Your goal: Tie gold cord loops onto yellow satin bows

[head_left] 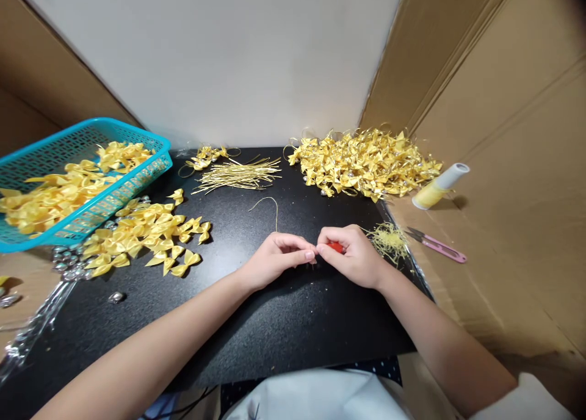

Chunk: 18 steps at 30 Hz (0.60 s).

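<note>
My left hand (279, 258) is closed in a pinch at the middle of the black tabletop. A thin gold cord (276, 209) rises from behind its fingers and curls over to the left. My right hand (350, 255) meets it, thumb and finger pressed together, fingertips touching the left ones. Tucked in the right hand is a small red tool (337, 247), mostly hidden by the fingers, so its kind does not show. What lies between the touching fingertips is too small to make out.
A blue basket (86, 124) of yellow bows stands left. Loose bows (155, 231), silver bells (68, 264) and gold cords (238, 174) lie on the table. Finished-looking bows (366, 163) are heaped back right, near thread scraps (389, 243), pink snips (442, 249) and a spool (439, 188).
</note>
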### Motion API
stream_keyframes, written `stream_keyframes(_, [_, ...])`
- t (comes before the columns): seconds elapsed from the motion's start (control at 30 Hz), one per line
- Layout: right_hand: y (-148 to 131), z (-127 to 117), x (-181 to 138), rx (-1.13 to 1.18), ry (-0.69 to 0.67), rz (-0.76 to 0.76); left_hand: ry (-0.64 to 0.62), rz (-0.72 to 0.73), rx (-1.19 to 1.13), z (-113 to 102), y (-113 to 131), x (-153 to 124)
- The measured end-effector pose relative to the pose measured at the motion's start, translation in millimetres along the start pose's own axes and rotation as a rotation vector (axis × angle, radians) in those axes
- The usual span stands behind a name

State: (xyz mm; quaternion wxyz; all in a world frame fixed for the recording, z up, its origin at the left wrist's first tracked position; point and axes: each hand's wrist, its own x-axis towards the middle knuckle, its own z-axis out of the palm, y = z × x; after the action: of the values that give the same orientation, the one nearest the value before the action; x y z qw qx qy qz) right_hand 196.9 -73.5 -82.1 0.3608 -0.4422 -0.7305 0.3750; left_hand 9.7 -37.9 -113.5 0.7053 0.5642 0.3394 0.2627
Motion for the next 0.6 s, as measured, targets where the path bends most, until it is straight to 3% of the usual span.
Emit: stream_keyframes(0.6, [1.8,-0.7,-0.4,0.003,0.004,0.002,-0.012,0.005,-0.029,2.6,0.7,-1.2])
